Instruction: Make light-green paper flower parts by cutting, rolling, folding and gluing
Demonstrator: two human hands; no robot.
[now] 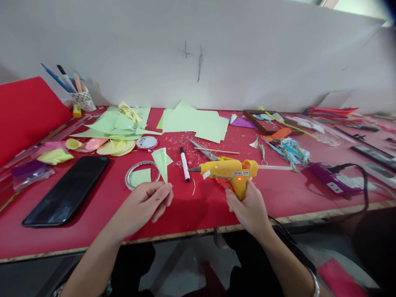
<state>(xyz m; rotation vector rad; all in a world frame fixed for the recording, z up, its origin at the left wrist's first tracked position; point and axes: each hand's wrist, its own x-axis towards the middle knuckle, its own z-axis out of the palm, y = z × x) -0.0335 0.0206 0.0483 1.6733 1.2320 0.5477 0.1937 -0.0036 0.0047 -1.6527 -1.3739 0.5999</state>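
My left hand (153, 200) pinches the narrow tip of a folded light green paper cone (161, 162), whose wide end points up and away. My right hand (250, 206) is wrapped round the handle of a yellow glue gun (229, 170). A small orange light glows on the gun, its nozzle points left, and a clear glue stick (275, 167) sticks out of its back. Just left of the nozzle lies a white marker with a black cap (185, 165). A roll of tape (127, 175) with a green paper piece (140, 177) inside its ring lies beside the cone.
A black phone (66, 192) lies at the left, below a pen cup (83, 100). Green sheets (192, 121) lie near the wall. Scissors (206, 151) and a thin stick (216, 151) are behind the gun. Tassels (287, 150) and a purple power socket (334, 179) are at the right.
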